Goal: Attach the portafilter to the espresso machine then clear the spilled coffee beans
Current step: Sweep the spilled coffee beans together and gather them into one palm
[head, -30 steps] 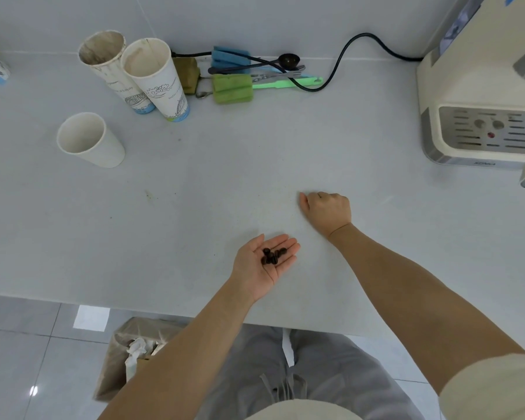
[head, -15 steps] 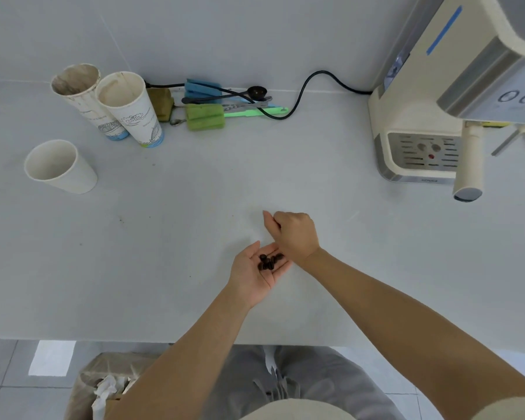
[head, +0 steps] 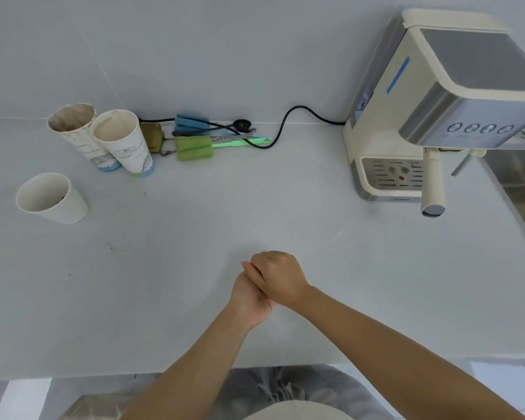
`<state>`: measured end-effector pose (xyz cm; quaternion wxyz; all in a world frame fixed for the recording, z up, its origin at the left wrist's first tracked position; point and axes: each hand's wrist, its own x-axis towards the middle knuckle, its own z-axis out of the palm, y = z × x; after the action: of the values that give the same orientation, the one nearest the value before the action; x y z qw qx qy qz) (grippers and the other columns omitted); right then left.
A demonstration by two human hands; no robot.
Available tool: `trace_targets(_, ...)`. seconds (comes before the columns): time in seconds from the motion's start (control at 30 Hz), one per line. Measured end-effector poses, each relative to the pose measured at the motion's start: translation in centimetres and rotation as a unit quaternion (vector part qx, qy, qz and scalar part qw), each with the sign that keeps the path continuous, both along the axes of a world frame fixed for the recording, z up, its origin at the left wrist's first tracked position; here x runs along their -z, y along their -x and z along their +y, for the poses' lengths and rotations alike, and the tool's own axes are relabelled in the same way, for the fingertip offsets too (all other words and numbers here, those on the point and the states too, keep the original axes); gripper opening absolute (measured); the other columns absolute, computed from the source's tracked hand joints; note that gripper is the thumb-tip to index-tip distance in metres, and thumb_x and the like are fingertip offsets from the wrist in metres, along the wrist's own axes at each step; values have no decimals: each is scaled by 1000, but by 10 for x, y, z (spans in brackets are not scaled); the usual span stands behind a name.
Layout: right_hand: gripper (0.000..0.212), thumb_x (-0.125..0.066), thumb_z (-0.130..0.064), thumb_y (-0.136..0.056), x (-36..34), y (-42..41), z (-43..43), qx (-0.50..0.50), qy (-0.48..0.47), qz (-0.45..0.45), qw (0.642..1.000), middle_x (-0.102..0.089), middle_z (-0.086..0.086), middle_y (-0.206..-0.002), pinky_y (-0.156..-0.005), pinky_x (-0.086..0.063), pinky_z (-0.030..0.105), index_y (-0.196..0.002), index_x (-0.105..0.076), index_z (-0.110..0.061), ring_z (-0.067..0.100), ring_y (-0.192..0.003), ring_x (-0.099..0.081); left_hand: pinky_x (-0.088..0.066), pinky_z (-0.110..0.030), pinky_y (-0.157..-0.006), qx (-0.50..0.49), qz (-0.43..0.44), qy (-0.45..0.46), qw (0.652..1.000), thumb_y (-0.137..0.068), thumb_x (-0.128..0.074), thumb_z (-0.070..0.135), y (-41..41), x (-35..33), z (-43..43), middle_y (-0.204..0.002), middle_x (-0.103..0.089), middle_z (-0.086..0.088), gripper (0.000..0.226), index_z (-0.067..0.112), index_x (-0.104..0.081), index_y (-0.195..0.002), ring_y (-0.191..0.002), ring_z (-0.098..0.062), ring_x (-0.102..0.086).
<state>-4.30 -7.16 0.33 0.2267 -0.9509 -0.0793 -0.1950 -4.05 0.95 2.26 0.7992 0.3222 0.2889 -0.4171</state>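
Note:
My left hand (head: 249, 298) lies palm up over the white counter (head: 376, 283) near its front edge. The right hand (head: 278, 278) rests on top of it with curled fingers and covers the palm. The coffee beans are hidden under it, and I see none loose on the counter. The cream espresso machine (head: 412, 95) stands at the far right. The portafilter (head: 434, 183) sits locked under its head, with the cream handle pointing toward me.
Two tall printed paper cups (head: 122, 144) and a shorter white cup (head: 52, 198) stand at the left. Green and blue sponges (head: 193, 147) and a black power cable (head: 288, 122) lie along the back wall. A steel sink (head: 519, 189) lies right of the machine.
The right hand left the counter and came down over my open left palm, hiding the beans. The view tilted up, bringing the whole machine into sight.

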Motion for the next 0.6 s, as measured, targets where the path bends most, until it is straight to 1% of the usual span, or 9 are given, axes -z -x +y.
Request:
trace_targets(0.1,41,-45,-20,-81,1,3,2,9,-24,12,1000,-42,5,-34,-37,-21,15,-43,-45,-5,12,-39,-22,-53,-20,-56,-4,5,22,1000,-98,-20,15,0,0,1,-59,-65,1,38,12,-53,-79,-61,-9,-65)
trace_targets(0.23,39,-42,-18,-83,-8,4,-1,23,-81,46,995,-45,8,-37,-38,-24,20,-46,-45,-3,13,-40,-27,-54,-19,-47,-10,14,15,1000,-96,-28,9,1,0,4,-52,-65,-3,34,7,-55,-75,-49,-12,-66)
trace_targets(0.27,39,-42,-18,-84,-12,3,-4,33,-98,66,992,-45,9,-39,-39,-25,21,-48,-45,-3,14,-41,-30,-55,-22,-47,-14,16,15,1000,-96,-30,9,1,0,5,-54,-66,-6,34,5,-57,-76,-51,-15,-67)
trace_targets(0.33,35,-44,-14,-88,-18,0,-13,57,-130,133,981,-45,10,-47,-44,-29,26,-55,-46,-5,19,-47,-37,-60,-32,-55,-14,21,23,999,-98,-32,14,0,1,7,-63,-70,-13,36,-1,-60,-84,-67,-23,-69)
trace_targets(0.4,25,-46,-11,-91,-23,-4,-26,87,-135,203,966,-56,14,-61,-53,-36,31,-71,-56,-1,22,-57,-45,-59,-38,-69,-8,31,19,999,-99,-31,20,-1,3,10,-77,-72,-19,40,-7,-60,-93,-85,-29,-65)
trace_targets(0.43,20,-47,-12,-91,-24,-6,-34,101,-116,235,960,-63,16,-73,-59,-41,31,-87,-61,1,23,-64,-51,-57,-39,-73,-4,34,11,999,-99,-31,21,-2,4,11,-83,-71,-21,42,-9,-59,-96,-89,-31,-63)
trace_targets(0.47,23,-48,-15,-91,-24,-7,-40,109,-90,270,952,-67,15,-88,-67,-44,31,-104,-60,0,24,-74,-56,-54,-39,-75,0,33,3,999,-99,-31,22,-2,6,12,-87,-69,-22,42,-9,-59,-96,-89,-31,-63)
trace_targets(0.53,39,-49,-21,-91,-22,-9,-49,106,-31,345,932,-62,11,-113,-81,-46,31,-127,-49,-7,26,-99,-58,-55,-38,-73,2,29,-4,1000,-99,-31,23,-2,7,17,-81,-72,-22,44,-9,-60,-93,-81,-32,-68)
trace_targets(0.6,47,-50,-23,-90,-17,-9,-53,87,16,395,914,-52,10,-127,-87,-46,33,-135,-41,-11,27,-109,-55,-58,-37,-68,3,28,-6,1000,-99,-31,24,-1,10,21,-74,-74,-20,44,-8,-61,-93,-69,-29,-73)
